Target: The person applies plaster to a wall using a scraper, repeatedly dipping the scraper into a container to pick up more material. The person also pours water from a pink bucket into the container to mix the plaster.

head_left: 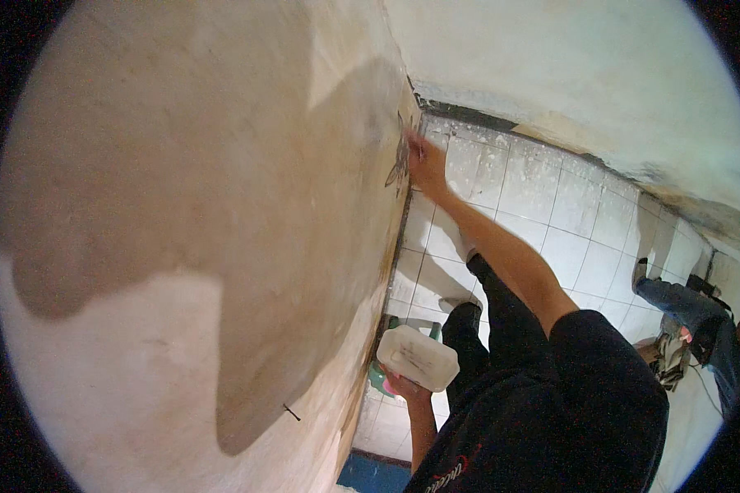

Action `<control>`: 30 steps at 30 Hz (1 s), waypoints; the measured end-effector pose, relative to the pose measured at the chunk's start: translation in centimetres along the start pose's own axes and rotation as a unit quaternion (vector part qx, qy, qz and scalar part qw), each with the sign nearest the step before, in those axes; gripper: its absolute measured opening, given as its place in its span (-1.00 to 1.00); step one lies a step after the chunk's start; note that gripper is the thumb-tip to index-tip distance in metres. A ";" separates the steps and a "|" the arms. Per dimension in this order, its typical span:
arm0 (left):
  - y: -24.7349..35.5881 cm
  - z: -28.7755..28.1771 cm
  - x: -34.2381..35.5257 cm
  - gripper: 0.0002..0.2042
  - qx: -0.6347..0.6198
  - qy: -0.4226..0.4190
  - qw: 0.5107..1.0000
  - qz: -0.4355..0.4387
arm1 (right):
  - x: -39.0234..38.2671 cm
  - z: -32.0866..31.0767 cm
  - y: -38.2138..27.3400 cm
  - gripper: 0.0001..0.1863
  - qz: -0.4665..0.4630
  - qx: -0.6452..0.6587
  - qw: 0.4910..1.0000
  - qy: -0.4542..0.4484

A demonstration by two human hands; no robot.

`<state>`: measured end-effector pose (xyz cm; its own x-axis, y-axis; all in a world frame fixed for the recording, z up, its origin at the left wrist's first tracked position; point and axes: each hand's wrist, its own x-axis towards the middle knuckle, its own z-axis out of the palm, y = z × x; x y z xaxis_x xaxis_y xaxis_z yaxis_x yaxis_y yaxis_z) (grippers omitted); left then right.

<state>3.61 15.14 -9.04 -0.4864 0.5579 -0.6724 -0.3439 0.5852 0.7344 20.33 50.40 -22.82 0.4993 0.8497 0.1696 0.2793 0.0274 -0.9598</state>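
Note:
My left hand [409,388] grips a shallow off-white rectangular tray [420,358] by its edge, in front of my body. Grey streaks mark the tray's inside. Stretched out low along the stained wall [263,164], my right hand [425,163] is at the corner, its fingers curled and blurred. Whatever those fingers may hold is hidden. Right beside them, dark grey patches [398,160] show on the wall.
A green stool-like object [426,325] stands partly hidden behind the tray. White floor tiles [530,185] carry pale specks near the corner. Another person [686,304] is at the far right beside a heap of things [672,361]. A thin nail-like piece [292,412] sticks out of the wall.

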 end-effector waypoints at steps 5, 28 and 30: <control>-7.0 -5.1 5.6 -0.36 -0.374 -0.401 0.836 0.008 | 4.9 2.5 3.5 -0.67 0.010 -0.005 1.000 0.012; -5.6 -5.4 2.5 -0.34 -0.203 -0.088 0.972 -0.073 | -6.4 0.8 5.7 -0.74 0.099 0.018 0.986 -0.131; -5.8 -5.7 2.9 -0.34 -0.227 -0.091 0.966 -0.083 | -8.7 -0.1 3.2 -0.71 0.082 0.085 0.985 -0.126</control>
<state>-0.35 10.03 -14.73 -0.2590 0.5971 -0.7592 -0.7425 0.3797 0.5519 16.94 43.09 -27.32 0.3004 0.9533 -0.0305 0.0610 -0.0511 -0.9968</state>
